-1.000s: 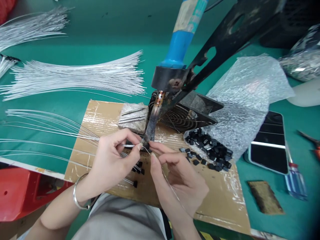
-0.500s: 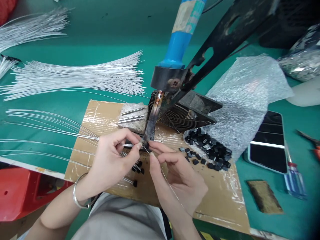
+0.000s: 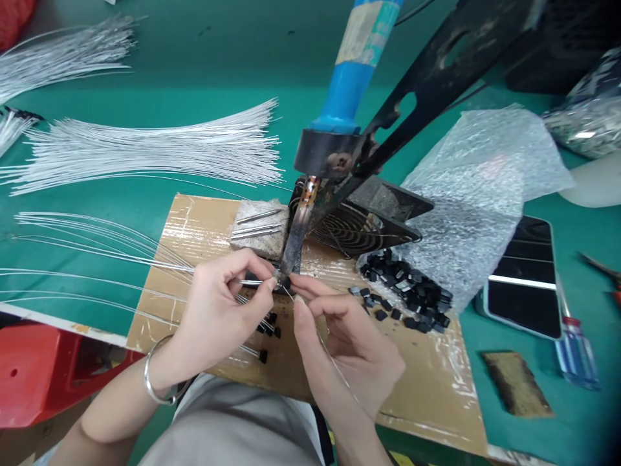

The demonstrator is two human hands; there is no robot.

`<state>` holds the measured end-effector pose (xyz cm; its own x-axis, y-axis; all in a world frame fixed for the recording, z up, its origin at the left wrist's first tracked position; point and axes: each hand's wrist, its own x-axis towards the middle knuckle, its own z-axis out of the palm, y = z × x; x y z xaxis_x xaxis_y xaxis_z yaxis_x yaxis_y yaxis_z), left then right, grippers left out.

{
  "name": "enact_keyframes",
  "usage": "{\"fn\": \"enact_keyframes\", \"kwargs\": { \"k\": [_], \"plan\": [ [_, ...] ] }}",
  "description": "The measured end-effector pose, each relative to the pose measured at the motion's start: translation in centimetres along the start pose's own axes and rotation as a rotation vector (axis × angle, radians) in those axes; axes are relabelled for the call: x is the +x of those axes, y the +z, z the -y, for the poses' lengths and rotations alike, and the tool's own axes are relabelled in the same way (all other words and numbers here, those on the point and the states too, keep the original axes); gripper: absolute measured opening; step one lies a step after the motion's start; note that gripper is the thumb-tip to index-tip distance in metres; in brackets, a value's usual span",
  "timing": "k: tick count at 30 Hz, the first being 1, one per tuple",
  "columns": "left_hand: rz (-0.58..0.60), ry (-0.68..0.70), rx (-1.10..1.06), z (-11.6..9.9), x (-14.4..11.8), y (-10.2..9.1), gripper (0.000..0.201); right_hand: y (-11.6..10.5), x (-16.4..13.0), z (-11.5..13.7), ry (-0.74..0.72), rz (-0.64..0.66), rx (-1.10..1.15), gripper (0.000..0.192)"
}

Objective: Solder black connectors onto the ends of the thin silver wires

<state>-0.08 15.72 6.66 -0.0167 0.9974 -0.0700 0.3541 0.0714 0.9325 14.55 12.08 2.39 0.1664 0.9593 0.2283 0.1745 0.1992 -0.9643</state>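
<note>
Under the tip of a blue-handled soldering iron (image 3: 341,97) fixed in a black metal stand, my two hands nearly meet. My left hand (image 3: 228,301) is pinched on thin white wires (image 3: 174,265), whose tails run off to the left. My right hand (image 3: 347,336) pinches a strand of solder wire (image 3: 334,362) that trails down across the palm; its end points at the iron tip. A small black piece (image 3: 285,283) sits at the fingertips, partly hidden. Below my left hand lie wires ending in black connectors (image 3: 269,323).
A cardboard sheet (image 3: 427,388) covers the work spot. Behind are a fan (image 3: 349,230) and a pad with metal rods (image 3: 259,226). Loose black connectors (image 3: 407,285) spill from a bubble-wrap bag (image 3: 480,175). A phone (image 3: 521,278) and screwdriver (image 3: 577,353) lie right; a white wire bundle (image 3: 155,149) lies left.
The whole view shifts very slightly to the right. Both hands keep their pinch at the iron tip, and my right thumb sits marginally further from it.
</note>
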Motion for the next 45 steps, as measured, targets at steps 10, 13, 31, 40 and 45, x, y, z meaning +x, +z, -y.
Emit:
{"fn": "enact_keyframes", "kwargs": {
  "k": [10, 13, 31, 40, 45],
  "plan": [
    [0.003, 0.011, -0.014, 0.0, -0.01, 0.02, 0.01, 0.03, -0.02, -0.06, 0.004, 0.013, 0.007, 0.018],
    [-0.003, 0.022, -0.014, -0.03, -0.07, 0.06, 0.011, 0.0, -0.15, -0.11, 0.005, 0.014, 0.01, 0.019],
    [-0.015, 0.038, 0.008, 0.06, -0.19, 0.03, 0.011, 0.28, -0.31, -0.24, -0.035, -0.018, 0.008, 0.019],
    [-0.017, 0.024, -0.009, -0.18, -0.1, 0.13, 0.011, 0.23, -0.2, -0.28, -0.054, -0.019, -0.032, 0.019],
    [-0.016, 0.023, -0.022, -0.14, -0.14, 0.21, 0.011, 0.29, -0.14, -0.24, -0.062, -0.02, -0.035, 0.019]
  ]
}}
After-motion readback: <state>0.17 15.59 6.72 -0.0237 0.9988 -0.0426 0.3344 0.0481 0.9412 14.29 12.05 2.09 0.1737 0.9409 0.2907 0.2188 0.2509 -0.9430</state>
